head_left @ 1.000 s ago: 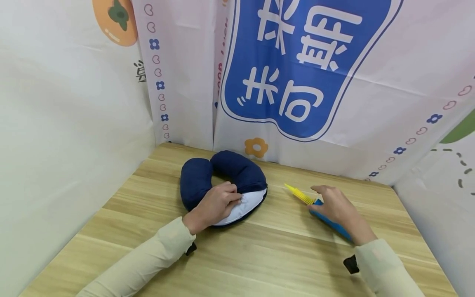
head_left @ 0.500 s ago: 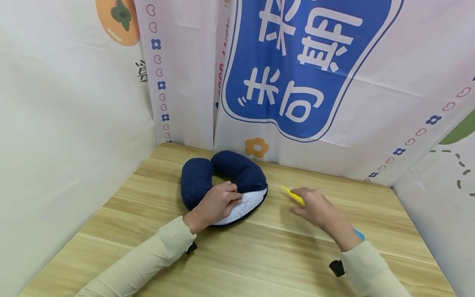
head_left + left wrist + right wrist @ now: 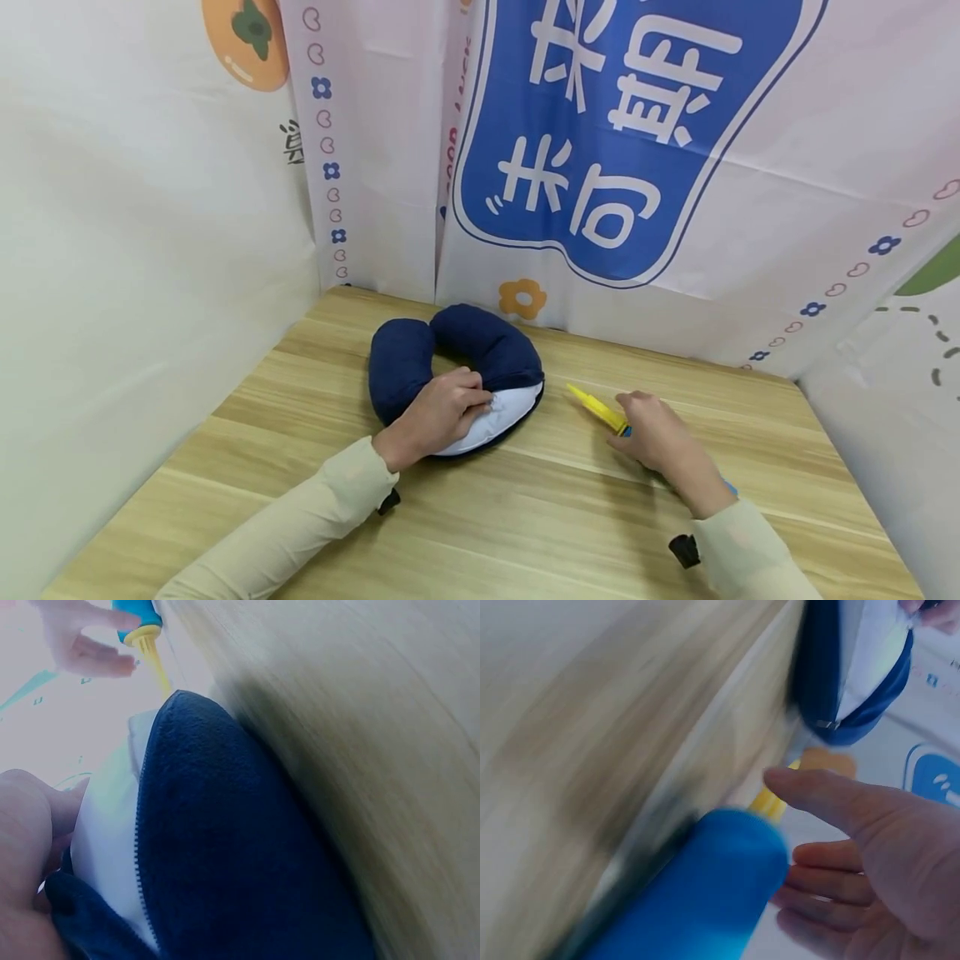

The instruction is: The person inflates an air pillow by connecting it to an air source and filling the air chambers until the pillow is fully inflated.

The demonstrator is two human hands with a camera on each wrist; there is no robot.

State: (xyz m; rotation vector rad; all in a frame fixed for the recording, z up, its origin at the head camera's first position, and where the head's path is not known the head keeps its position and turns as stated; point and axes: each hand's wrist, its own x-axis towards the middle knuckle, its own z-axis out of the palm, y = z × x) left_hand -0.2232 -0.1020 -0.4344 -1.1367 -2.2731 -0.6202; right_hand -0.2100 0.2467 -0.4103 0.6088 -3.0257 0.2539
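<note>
A U-shaped navy neck pillow (image 3: 491, 346) lies on the table, its zipped cover parted over a white inner (image 3: 506, 417). My left hand (image 3: 442, 412) pinches the white inner near the cover's edge; what lies between the fingertips is hidden. In the left wrist view the zip teeth run along the navy cover (image 3: 217, 825). Right of the pillow is a hand pump with a blue barrel (image 3: 712, 892) and a yellow tapered nozzle (image 3: 596, 408). Over the barrel's front is my right hand (image 3: 660, 437), thumb (image 3: 810, 791) stretched out and fingers loosely bent beside the barrel.
The wood-grain table (image 3: 517, 533) meets a printed cloth backdrop (image 3: 390, 167) behind the pillow. A white side wall (image 3: 150, 250) stands on the left, and another (image 3: 885, 400) on the right.
My right hand first moved forward and left over the yellow nozzle, then drew back to the barrel's front. The nozzle tip has shifted slightly nearer to me. My left hand keeps its hold.
</note>
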